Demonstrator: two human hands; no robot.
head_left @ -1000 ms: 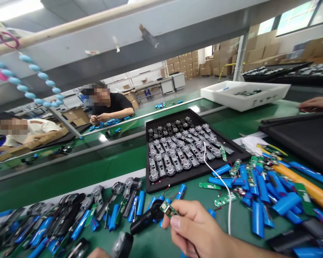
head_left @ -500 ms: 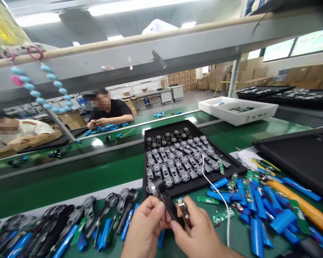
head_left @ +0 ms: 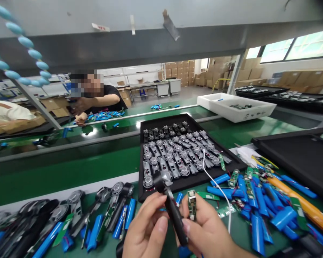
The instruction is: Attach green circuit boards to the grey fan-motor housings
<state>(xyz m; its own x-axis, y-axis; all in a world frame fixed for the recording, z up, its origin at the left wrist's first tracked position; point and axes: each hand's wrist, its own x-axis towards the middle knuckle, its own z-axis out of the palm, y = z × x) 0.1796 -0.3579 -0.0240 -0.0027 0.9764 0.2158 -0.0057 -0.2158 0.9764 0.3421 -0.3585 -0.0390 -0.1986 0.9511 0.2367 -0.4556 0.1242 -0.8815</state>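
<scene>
My left hand (head_left: 146,227) pinches a black plastic housing (head_left: 174,215) with a round head and a long handle, tilted with its head up and to the left. My right hand (head_left: 211,227) grips the handle's lower end and also holds a small green circuit board (head_left: 191,206) upright beside it. Thin wires show near the housing's neck. A blue cylindrical battery (head_left: 179,197) peeks out between the hands; whether it is wired to the board I cannot tell. Just beyond them lies a black tray (head_left: 223,163) with rows of grey housing halves (head_left: 184,170).
Blue batteries with boards (head_left: 257,229) pile up at right, beside a white cable (head_left: 218,186). Black housings with batteries (head_left: 34,218) crowd the left. Behind stand a white bin (head_left: 237,114) and another black tray (head_left: 293,150). A co-worker (head_left: 111,96) sits across the green bench.
My view has shifted, with the overhead shelf now lower in it. The housing and the board have turned, showing more of the board's face. The co-worker opposite has raised an arm.
</scene>
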